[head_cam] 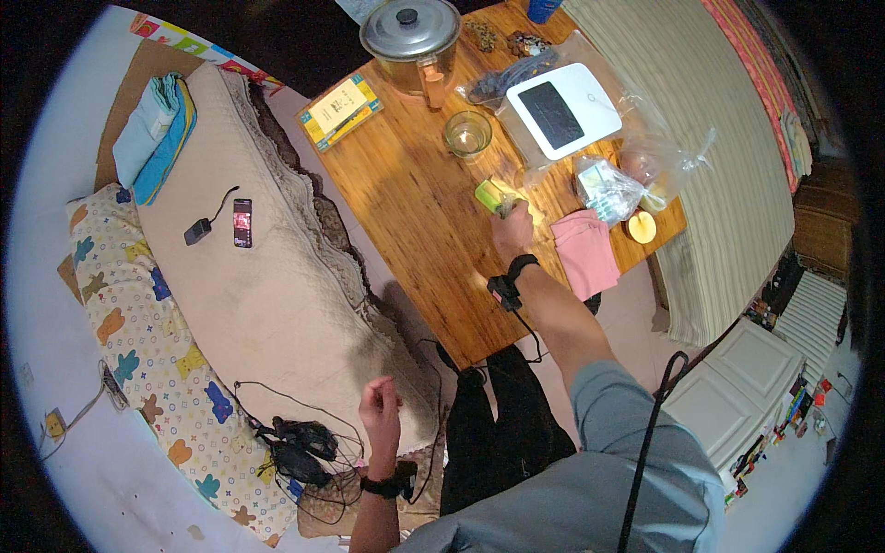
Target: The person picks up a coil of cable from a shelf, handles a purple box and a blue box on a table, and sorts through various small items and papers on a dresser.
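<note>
My right hand [513, 227] is over the wooden table [408, 228], its fingers closed around one end of a small bright green object [489, 196]. Something shiny and clear shows at the fingertips; its kind cannot be made out. Behind the green object stands a clear glass cup [468, 134]. A folded pink cloth [586, 253] lies to the right of that hand, near the table edge. My left hand [380, 409] hangs low beside the bed, fingers curled, with nothing visible in it. Both wrists wear black straps with small devices.
Farther back on the table are a lidded pot [411, 48], a yellow box [340, 110], a white device with a dark screen [563, 110], bagged items [612, 186] and a halved fruit [641, 227]. The bed [276, 276] holds a phone [243, 222] and tangled black cables [301, 449].
</note>
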Demonstrator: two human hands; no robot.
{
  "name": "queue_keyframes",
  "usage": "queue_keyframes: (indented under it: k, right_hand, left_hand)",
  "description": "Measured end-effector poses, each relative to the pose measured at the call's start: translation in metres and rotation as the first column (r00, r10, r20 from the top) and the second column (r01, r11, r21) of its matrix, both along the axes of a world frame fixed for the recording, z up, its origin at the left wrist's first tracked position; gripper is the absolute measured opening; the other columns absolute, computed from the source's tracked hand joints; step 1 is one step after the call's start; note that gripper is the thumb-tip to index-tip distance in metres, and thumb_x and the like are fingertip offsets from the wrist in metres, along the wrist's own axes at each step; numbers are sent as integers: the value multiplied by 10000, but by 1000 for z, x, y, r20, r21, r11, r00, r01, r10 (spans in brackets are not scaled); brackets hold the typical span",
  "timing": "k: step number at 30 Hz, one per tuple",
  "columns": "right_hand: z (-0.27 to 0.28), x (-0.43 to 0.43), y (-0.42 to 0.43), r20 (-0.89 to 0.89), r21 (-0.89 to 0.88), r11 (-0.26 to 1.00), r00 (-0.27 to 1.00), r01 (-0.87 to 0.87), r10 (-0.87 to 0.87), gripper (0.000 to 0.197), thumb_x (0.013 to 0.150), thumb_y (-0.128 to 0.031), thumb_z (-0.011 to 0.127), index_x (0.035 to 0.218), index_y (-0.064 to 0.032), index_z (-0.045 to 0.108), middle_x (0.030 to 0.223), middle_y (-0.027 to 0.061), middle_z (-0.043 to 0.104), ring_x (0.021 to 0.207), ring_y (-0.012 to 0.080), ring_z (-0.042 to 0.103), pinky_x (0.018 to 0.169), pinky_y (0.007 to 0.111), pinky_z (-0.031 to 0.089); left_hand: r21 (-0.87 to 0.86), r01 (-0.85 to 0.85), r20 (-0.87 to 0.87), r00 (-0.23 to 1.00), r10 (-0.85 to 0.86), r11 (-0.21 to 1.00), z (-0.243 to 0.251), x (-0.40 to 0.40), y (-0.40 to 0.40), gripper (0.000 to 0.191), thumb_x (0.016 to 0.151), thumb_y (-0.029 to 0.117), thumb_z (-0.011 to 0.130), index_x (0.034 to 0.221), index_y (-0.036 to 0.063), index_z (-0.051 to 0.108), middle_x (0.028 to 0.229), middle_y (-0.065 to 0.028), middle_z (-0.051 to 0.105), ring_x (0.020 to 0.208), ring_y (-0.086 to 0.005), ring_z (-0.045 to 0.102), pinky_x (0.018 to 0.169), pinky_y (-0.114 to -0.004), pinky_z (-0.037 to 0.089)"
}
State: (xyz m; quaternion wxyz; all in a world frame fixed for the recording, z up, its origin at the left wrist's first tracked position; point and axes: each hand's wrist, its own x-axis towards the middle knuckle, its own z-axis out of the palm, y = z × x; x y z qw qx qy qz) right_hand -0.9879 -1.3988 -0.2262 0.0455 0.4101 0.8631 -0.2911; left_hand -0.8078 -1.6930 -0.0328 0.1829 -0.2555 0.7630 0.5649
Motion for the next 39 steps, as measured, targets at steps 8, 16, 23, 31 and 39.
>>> queue_keyframes:
  k: [8, 16, 23, 31, 39]
  right_hand:
    - [23, 25, -11, -196, -663, 699, 963, -268, 183, 303, 785, -233, 600, 975, 1, 570, 887, 147, 590, 794, 286, 567, 727, 362, 458]
    - [127, 39, -28, -413, -627, 445, 757, -639, 506, 404, 853, -389, 536, 966, -7, 607, 866, 161, 640, 746, 284, 602, 689, 379, 469]
    - [48, 13, 45, -355, -8, 894, 837, -449, 417, 255, 799, -133, 588, 1003, 12, 539, 951, 191, 560, 880, 349, 542, 797, 401, 439]
    - [-12, 5, 42, 146, 299, 785, 839, -542, 524, 399, 723, -174, 606, 1071, -23, 483, 1022, 153, 506, 988, 300, 487, 814, 411, 403]
    - [3, 14, 23, 72, -102, 918, 918, -383, 391, 402, 723, -206, 618, 1048, 8, 519, 1058, 191, 551, 974, 360, 548, 791, 408, 465]
  left_hand:
    - [269, 76, 11, 997, -82, 960, -63, -60, 43, 340, 942, 330, 447, 1105, 38, 507, 914, -47, 561, 817, -119, 532, 735, -258, 441]
    - [812, -439, 466, 885, 26, 385, -60, -122, 95, 430, 916, 469, 409, 1170, 133, 492, 1027, -41, 570, 874, -187, 566, 889, -413, 444]
    - [800, -523, 531, 845, 60, 295, -83, -84, 92, 289, 934, 334, 453, 1112, 117, 521, 1011, -19, 562, 936, -164, 549, 858, -435, 464]
    - [777, -609, 518, 762, 389, 160, -60, -6, 18, 243, 932, 339, 451, 1027, 125, 515, 880, -19, 547, 790, -165, 512, 798, -329, 453]
    - [757, -595, 392, 743, 542, 268, -28, 43, -18, 124, 887, 226, 544, 945, 117, 542, 978, 3, 571, 971, -122, 549, 917, -311, 437]
